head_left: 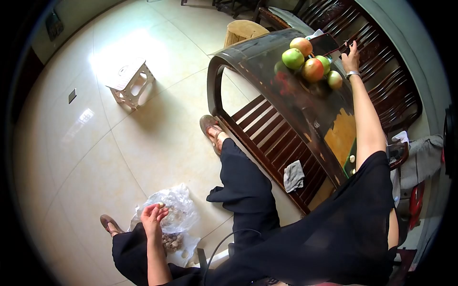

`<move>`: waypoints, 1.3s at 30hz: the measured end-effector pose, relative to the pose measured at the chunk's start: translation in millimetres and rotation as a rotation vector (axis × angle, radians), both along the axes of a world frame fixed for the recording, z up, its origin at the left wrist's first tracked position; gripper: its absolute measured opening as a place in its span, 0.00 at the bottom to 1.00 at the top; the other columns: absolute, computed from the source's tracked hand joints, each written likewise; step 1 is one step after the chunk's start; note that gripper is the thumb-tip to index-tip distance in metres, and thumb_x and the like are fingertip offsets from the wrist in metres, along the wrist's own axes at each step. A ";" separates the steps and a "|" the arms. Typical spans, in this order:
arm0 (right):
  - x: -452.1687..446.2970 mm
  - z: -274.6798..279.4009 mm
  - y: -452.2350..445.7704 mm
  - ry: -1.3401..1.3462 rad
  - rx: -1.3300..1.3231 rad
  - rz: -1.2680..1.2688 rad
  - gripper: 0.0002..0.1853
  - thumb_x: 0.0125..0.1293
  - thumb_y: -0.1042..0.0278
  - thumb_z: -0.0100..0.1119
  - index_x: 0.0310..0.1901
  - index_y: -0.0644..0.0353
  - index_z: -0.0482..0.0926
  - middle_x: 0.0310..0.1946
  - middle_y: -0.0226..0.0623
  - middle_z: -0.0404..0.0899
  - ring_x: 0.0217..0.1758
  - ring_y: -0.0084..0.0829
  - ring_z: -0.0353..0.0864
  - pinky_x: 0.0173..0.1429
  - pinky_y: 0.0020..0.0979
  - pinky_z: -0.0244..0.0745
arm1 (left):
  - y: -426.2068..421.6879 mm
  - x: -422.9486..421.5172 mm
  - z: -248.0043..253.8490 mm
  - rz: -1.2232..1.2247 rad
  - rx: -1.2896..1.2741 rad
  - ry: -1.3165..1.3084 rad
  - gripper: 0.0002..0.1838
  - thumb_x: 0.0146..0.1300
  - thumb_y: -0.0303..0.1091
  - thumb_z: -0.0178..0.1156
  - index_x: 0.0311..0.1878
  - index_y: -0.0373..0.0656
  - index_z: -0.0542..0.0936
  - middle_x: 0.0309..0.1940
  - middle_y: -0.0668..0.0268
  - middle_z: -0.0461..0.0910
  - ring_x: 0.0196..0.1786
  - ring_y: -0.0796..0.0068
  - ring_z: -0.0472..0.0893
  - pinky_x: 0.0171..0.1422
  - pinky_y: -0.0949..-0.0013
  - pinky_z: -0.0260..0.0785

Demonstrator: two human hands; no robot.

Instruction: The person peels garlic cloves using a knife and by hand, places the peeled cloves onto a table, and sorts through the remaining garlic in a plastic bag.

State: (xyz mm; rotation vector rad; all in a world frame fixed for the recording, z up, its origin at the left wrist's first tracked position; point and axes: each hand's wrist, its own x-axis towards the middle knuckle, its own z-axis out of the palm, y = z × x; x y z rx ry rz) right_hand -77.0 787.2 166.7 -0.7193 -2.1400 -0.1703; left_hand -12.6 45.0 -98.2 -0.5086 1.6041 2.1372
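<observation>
Partly hidden piece point(161, 205), left hand point(151, 215).

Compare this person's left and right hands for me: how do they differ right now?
The left hand pinches a small pale piece; whether the right hand grips anything is unclear. The left hand is by the clear plastic bag, down low, while the right hand is up near a dark, phone-like object at the table. The left wrist looks bare; the right wears a pale band. Neither hand is gloved.
</observation>
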 end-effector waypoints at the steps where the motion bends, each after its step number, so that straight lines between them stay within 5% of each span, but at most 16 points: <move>1: 2.0 5.9 -23.8 0.002 -0.001 -0.001 0.34 0.49 0.72 0.49 0.62 0.56 0.54 0.52 0.38 0.72 0.55 0.42 0.69 0.58 0.40 0.63 | 0.1 1.1 4.7 0.002 0.013 0.007 0.08 0.60 0.27 0.54 0.39 0.33 0.72 0.34 0.53 0.78 0.33 0.63 0.81 0.38 0.67 0.77; 3: 3.9 15.2 -79.7 0.131 -0.048 0.407 0.25 0.56 0.73 0.49 0.58 0.58 0.59 0.44 0.38 0.77 0.45 0.36 0.77 0.50 0.33 0.71 | 2.2 2.6 16.6 -0.003 0.025 0.043 0.08 0.60 0.27 0.54 0.40 0.32 0.72 0.34 0.54 0.78 0.34 0.64 0.81 0.40 0.68 0.77; 5: 8.4 16.1 -163.7 0.188 -0.444 0.776 0.14 0.63 0.72 0.47 0.50 0.59 0.65 0.36 0.35 0.78 0.35 0.26 0.78 0.39 0.25 0.73 | 8.9 4.1 37.0 0.005 0.041 0.076 0.09 0.60 0.27 0.55 0.40 0.31 0.72 0.35 0.54 0.77 0.34 0.63 0.81 0.39 0.69 0.76; 8: 30.9 -12.8 -311.0 0.075 -0.812 0.991 0.06 0.65 0.68 0.47 0.36 0.62 0.70 0.27 0.34 0.76 0.22 0.21 0.72 0.29 0.26 0.70 | 10.1 8.2 61.4 -0.010 0.137 0.113 0.08 0.61 0.27 0.54 0.39 0.31 0.72 0.35 0.54 0.77 0.35 0.63 0.81 0.41 0.69 0.76; 9: 47.0 -18.5 -360.9 -0.155 -0.480 0.890 0.08 0.64 0.66 0.50 0.34 0.62 0.71 0.23 0.37 0.74 0.23 0.25 0.73 0.29 0.28 0.71 | 8.5 8.7 65.7 -0.037 0.169 0.132 0.08 0.61 0.27 0.54 0.40 0.31 0.72 0.34 0.55 0.78 0.35 0.64 0.81 0.41 0.69 0.76; 11: 65.7 -55.8 -439.8 -0.338 -0.710 0.995 0.12 0.62 0.62 0.52 0.31 0.63 0.72 0.24 0.44 0.76 0.25 0.32 0.78 0.29 0.31 0.71 | 6.4 13.1 80.4 -0.058 0.194 0.164 0.09 0.61 0.27 0.54 0.41 0.31 0.73 0.34 0.55 0.78 0.35 0.64 0.81 0.41 0.69 0.76; 12: 63.9 -102.2 -461.8 -0.252 -0.474 1.165 0.14 0.61 0.59 0.53 0.30 0.64 0.73 0.22 0.45 0.77 0.23 0.36 0.77 0.28 0.33 0.71 | 4.5 15.7 86.1 -0.076 0.201 0.179 0.09 0.61 0.27 0.54 0.41 0.31 0.73 0.34 0.55 0.78 0.35 0.65 0.81 0.41 0.69 0.76; 15: 85.7 -117.4 -539.7 -0.546 -0.986 1.116 0.12 0.58 0.61 0.56 0.31 0.64 0.73 0.20 0.46 0.75 0.25 0.41 0.77 0.31 0.35 0.71 | -6.5 25.7 99.0 -0.089 0.249 0.232 0.10 0.61 0.27 0.54 0.42 0.30 0.72 0.35 0.55 0.78 0.36 0.64 0.81 0.42 0.68 0.76; 21: 74.0 -154.1 -594.0 -0.602 -1.174 1.192 0.15 0.59 0.60 0.56 0.39 0.63 0.68 0.27 0.42 0.76 0.31 0.33 0.78 0.37 0.31 0.72 | -30.9 32.1 101.6 0.000 0.288 0.261 0.12 0.61 0.28 0.53 0.44 0.29 0.71 0.37 0.54 0.78 0.38 0.64 0.81 0.45 0.68 0.75; 25: 73.4 -164.7 -606.0 -0.583 -1.546 1.140 0.11 0.64 0.64 0.50 0.40 0.64 0.70 0.27 0.32 0.75 0.31 0.22 0.73 0.39 0.23 0.69 | -39.6 34.8 102.1 0.056 0.333 0.252 0.11 0.61 0.27 0.54 0.44 0.29 0.72 0.37 0.53 0.78 0.39 0.63 0.81 0.46 0.68 0.75; 27: 79.4 -171.2 -608.1 -0.496 -1.480 1.255 0.09 0.66 0.66 0.48 0.42 0.62 0.70 0.25 0.23 0.68 0.24 0.12 0.64 0.28 0.14 0.62 | -42.7 36.4 104.6 0.067 0.325 0.249 0.11 0.61 0.27 0.54 0.44 0.30 0.72 0.37 0.53 0.78 0.39 0.64 0.81 0.46 0.68 0.75; 29: 79.3 -160.5 -610.9 -0.525 -1.360 1.346 0.09 0.62 0.69 0.55 0.39 0.66 0.75 0.33 0.30 0.76 0.36 0.21 0.73 0.42 0.22 0.69 | -44.1 38.0 105.9 0.074 0.298 0.238 0.10 0.61 0.26 0.54 0.43 0.30 0.72 0.36 0.54 0.78 0.38 0.65 0.81 0.45 0.69 0.75; 34: 79.4 -141.5 -618.7 -0.642 -1.068 1.465 0.07 0.57 0.73 0.59 0.36 0.67 0.78 0.30 0.34 0.77 0.34 0.20 0.74 0.38 0.21 0.69 | -46.7 41.4 109.5 0.054 0.130 0.300 0.08 0.61 0.24 0.52 0.41 0.30 0.74 0.34 0.57 0.79 0.35 0.71 0.81 0.43 0.71 0.76; 39: 82.9 -147.0 -615.4 -0.658 -1.166 1.420 0.06 0.56 0.74 0.60 0.35 0.66 0.79 0.25 0.33 0.77 0.28 0.19 0.73 0.33 0.21 0.69 | -45.3 42.2 108.2 -0.007 0.024 0.383 0.07 0.60 0.22 0.52 0.39 0.30 0.76 0.31 0.58 0.79 0.33 0.71 0.81 0.40 0.72 0.76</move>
